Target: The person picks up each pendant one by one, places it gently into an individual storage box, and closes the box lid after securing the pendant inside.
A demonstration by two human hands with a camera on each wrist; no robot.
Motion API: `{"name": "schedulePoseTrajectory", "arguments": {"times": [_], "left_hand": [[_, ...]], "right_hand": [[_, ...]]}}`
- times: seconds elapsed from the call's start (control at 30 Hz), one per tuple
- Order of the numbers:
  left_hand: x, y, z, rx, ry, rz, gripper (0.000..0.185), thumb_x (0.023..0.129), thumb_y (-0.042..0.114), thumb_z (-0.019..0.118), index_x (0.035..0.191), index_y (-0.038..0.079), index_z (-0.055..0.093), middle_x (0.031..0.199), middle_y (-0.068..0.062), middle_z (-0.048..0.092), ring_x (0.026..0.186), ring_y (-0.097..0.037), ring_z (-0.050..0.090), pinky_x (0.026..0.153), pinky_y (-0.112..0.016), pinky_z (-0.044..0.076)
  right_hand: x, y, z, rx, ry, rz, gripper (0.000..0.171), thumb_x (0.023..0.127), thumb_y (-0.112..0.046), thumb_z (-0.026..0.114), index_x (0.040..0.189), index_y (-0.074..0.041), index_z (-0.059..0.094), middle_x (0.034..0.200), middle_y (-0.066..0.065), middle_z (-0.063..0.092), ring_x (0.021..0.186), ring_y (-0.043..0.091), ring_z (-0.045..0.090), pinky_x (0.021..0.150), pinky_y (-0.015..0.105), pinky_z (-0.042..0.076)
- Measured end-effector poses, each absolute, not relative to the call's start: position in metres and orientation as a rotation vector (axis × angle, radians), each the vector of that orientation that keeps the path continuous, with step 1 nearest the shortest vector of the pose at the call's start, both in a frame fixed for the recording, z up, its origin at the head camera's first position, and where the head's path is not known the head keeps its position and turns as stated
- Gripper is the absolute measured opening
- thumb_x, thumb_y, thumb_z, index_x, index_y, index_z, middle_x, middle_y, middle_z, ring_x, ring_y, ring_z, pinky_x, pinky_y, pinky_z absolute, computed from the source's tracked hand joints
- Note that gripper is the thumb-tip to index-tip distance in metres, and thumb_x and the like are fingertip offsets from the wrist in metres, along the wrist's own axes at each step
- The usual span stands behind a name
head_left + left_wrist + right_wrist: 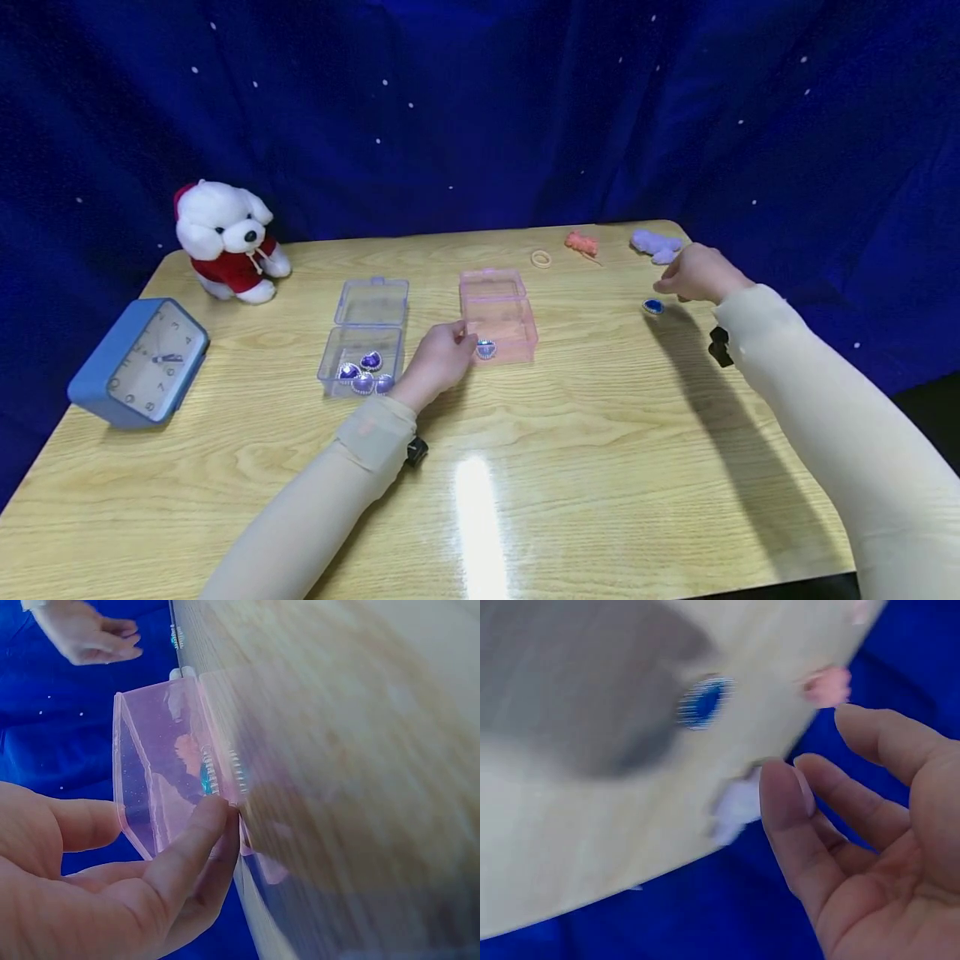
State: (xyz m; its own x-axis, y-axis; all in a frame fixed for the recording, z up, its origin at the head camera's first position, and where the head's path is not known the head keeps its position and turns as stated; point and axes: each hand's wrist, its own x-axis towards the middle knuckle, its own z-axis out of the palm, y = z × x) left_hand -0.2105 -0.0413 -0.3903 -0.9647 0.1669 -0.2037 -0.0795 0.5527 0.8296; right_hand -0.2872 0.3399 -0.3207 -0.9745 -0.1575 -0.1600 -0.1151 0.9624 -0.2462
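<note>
Okay, your left hand [437, 358] grips the near left corner of the translucent pink box [517, 351], thumb on one side and fingers curled against the other. Probably a steadying hold: box looks light, and its lid stands opened toward the back. One blue rhinestone-edged gem [486, 349] sits inside, against the near wall, just beside those fingertips; the box wall seems to separate them.

Your right hand [703, 273] holds nothing. Fingers are loosely bent, thumb [784, 799] apart from the index finger. The loose oval blue gem [653, 307] lies on the table [600, 467], just below and slightly to your left of the fingertips, near but not touching. Right wrist view agrees: bare tabletop shows between gem and fingers. Hand position suggests you're lined up on that gem.

Beyond that hand, near the back edge, is a fuzzy lilac item [655, 243]; can't tell what exactly. Your clear purple box [371, 302] is also open, left of the pink one, holding the purple gems [371, 361]. Looks like sorting by colour, blue apart from purple.
</note>
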Motion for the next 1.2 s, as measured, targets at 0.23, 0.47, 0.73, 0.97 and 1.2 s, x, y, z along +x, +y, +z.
{"name": "schedulePoseTrajectory", "arguments": {"times": [0.23, 0.47, 0.73, 0.97, 1.2], "left_hand": [[-0.211, -0.044, -0.391, 0.071, 2.535, 1.373, 0.052, 0.105, 0.022, 0.049, 0.151, 0.002, 0.036, 0.107, -0.011, 0.067, 0.054, -0.01, 0.042, 0.046, -0.023, 0.036], [-0.211, -0.045, -0.391, 0.091, 2.525, 1.374, 0.052, 0.105, 0.024, 0.049, 0.151, 0.001, 0.037, 0.126, -0.013, 0.062, 0.058, -0.012, 0.046, 0.049, -0.024, 0.041], [-0.211, -0.046, -0.391, 0.064, 2.523, 1.359, 0.052, 0.105, 0.024, 0.049, 0.151, 0.003, 0.036, 0.121, -0.012, 0.063, 0.056, -0.012, 0.045, 0.049, -0.025, 0.041], [-0.212, -0.042, -0.392, 0.078, 2.49, 1.377, 0.053, 0.106, 0.024, 0.048, 0.152, 0.002, 0.035, 0.115, -0.014, 0.065, 0.047, -0.01, 0.04, 0.042, -0.023, 0.037], [-0.214, -0.042, -0.392, 0.055, 2.499, 1.369, 0.052, 0.106, 0.024, 0.048, 0.152, 0.003, 0.036, 0.096, -0.012, 0.066, 0.047, -0.009, 0.039, 0.04, -0.023, 0.034]], "right_hand": [[-0.292, 0.35, -0.352, 0.03, 2.951, -0.339, 0.038, 0.088, -0.033, 0.068, 0.067, -0.001, 0.069, 0.067, 0.007, 0.062, 0.072, 0.029, 0.056, 0.073, 0.049, 0.049], [-0.297, 0.344, -0.369, 0.107, 2.987, -0.347, 0.044, 0.087, -0.039, 0.07, 0.064, -0.004, 0.057, 0.069, 0.013, 0.056, 0.071, 0.032, 0.054, 0.069, 0.045, 0.049], [-0.3, 0.333, -0.372, 0.101, 3.013, -0.322, 0.038, 0.082, -0.031, 0.074, 0.072, 0.002, 0.06, 0.082, 0.021, 0.062, 0.088, 0.043, 0.057, 0.079, 0.054, 0.049], [-0.299, 0.337, -0.375, 0.03, 3.012, -0.277, 0.027, 0.08, -0.02, 0.071, 0.07, 0.002, 0.057, 0.081, 0.024, 0.061, 0.082, 0.041, 0.056, 0.076, 0.054, 0.05], [-0.301, 0.339, -0.38, -0.154, 3.038, -0.233, 0.023, 0.075, -0.017, 0.07, 0.059, -0.003, 0.062, 0.068, 0.014, 0.062, 0.077, 0.041, 0.059, 0.073, 0.055, 0.05]]}}
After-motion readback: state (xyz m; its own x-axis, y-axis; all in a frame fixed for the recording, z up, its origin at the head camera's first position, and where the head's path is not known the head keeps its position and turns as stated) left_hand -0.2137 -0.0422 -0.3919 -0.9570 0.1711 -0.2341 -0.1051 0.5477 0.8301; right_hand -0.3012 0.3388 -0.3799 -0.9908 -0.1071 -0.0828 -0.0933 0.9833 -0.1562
